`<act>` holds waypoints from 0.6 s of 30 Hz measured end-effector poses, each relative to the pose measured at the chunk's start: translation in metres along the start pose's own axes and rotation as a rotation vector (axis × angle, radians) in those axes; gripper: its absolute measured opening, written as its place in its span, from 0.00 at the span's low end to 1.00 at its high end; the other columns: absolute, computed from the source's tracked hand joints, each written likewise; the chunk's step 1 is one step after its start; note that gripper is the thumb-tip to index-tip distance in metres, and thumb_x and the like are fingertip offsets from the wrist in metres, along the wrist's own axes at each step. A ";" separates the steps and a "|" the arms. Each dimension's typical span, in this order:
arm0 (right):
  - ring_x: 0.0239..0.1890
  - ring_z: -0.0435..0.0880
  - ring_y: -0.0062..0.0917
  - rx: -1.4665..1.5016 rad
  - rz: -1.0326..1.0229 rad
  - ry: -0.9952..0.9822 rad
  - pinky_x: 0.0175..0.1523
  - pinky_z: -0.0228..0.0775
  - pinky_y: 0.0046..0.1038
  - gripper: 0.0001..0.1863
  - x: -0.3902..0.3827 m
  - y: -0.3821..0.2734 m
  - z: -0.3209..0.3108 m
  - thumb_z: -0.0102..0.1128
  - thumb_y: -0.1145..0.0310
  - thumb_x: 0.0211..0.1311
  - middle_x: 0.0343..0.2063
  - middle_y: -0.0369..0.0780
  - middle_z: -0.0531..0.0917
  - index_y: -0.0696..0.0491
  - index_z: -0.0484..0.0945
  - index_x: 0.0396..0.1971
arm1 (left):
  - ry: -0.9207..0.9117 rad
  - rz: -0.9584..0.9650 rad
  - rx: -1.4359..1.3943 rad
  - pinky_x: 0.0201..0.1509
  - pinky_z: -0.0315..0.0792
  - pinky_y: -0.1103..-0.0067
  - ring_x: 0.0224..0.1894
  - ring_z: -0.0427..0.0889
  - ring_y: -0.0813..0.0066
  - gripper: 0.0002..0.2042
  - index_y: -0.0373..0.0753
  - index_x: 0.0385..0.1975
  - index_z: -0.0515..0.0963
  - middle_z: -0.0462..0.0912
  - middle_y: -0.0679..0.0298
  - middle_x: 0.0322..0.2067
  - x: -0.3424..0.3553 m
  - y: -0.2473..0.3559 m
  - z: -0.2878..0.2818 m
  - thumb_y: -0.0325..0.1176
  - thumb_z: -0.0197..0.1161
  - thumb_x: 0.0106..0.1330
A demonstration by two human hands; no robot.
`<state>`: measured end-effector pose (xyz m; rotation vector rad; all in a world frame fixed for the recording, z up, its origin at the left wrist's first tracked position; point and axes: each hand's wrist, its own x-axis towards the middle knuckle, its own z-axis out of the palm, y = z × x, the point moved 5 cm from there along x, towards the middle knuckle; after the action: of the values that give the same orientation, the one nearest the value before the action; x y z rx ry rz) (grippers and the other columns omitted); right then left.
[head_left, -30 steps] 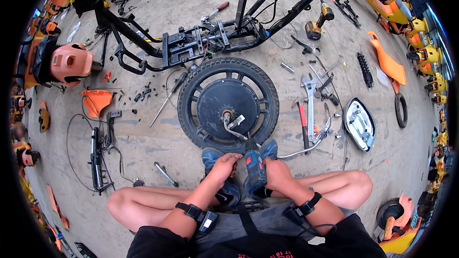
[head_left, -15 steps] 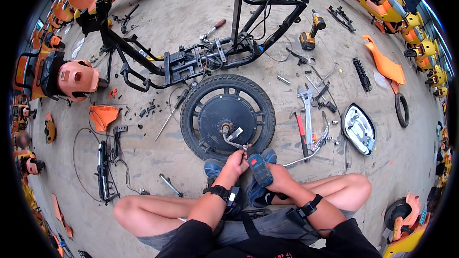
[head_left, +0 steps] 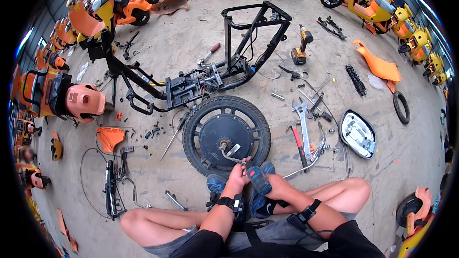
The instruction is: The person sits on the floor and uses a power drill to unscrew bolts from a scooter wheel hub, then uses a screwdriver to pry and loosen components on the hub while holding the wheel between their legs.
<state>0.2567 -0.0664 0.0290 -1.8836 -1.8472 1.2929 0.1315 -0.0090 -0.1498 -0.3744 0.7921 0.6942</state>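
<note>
Between my shoes, my right hand (head_left: 275,186) grips a blue-and-black cordless drill (head_left: 259,180), its nose pointing forward. At that nose, my left hand (head_left: 237,177) pinches the end of a short grey cable (head_left: 229,158), which runs from the axle of a black hub-motor wheel (head_left: 191,138). The wheel lies flat in front of me, and the tool's tip is partly hidden by my fingers.
Beyond the wheel stands a bare black scooter frame (head_left: 172,93). Right lie an adjustable wrench (head_left: 302,124), red-handled hammer (head_left: 297,141), yellow drill (head_left: 299,55), white-lined shell (head_left: 356,134) and shock absorber (head_left: 356,80). Orange panel (head_left: 111,138) lies left. Scooters (head_left: 363,5) line the edges.
My view has tilted upward, showing more scooters. My left hand has moved forward to the cable end at the drill's nose, and the drill in my right hand has angled slightly.
</note>
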 end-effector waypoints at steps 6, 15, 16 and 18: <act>0.40 0.82 0.50 -0.042 -0.073 -0.027 0.44 0.74 0.43 0.23 -0.007 0.006 0.005 0.69 0.62 0.45 0.33 0.54 0.83 0.57 0.79 0.41 | -0.048 0.085 -0.047 0.19 0.58 0.84 0.12 0.57 0.84 0.12 0.40 0.44 0.79 0.60 0.78 0.11 0.004 -0.006 -0.009 0.38 0.50 0.74; 0.28 0.85 0.29 0.361 0.097 -0.108 0.36 0.76 0.31 0.14 -0.017 0.024 0.014 0.68 0.69 0.50 0.28 0.42 0.85 0.58 0.79 0.37 | -0.076 0.070 -0.028 0.19 0.53 0.82 0.13 0.57 0.83 0.11 0.39 0.40 0.76 0.59 0.76 0.12 -0.018 -0.010 -0.003 0.39 0.50 0.74; 0.28 0.85 0.29 0.438 0.161 -0.142 0.35 0.76 0.31 0.14 -0.018 0.025 0.014 0.67 0.68 0.50 0.28 0.42 0.85 0.58 0.79 0.36 | -0.094 0.080 -0.043 0.19 0.53 0.82 0.13 0.57 0.82 0.11 0.39 0.39 0.76 0.60 0.76 0.12 -0.018 -0.010 -0.003 0.39 0.50 0.75; 0.26 0.84 0.24 0.560 0.157 -0.125 0.34 0.76 0.29 0.12 -0.017 0.020 0.020 0.65 0.71 0.52 0.27 0.39 0.84 0.58 0.78 0.36 | -0.105 0.111 -0.062 0.19 0.53 0.81 0.12 0.57 0.82 0.11 0.39 0.38 0.75 0.60 0.75 0.12 -0.021 -0.010 -0.005 0.39 0.49 0.75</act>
<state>0.2601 -0.0943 0.0105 -1.6854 -1.2138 1.7836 0.1252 -0.0280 -0.1369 -0.3488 0.6963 0.8371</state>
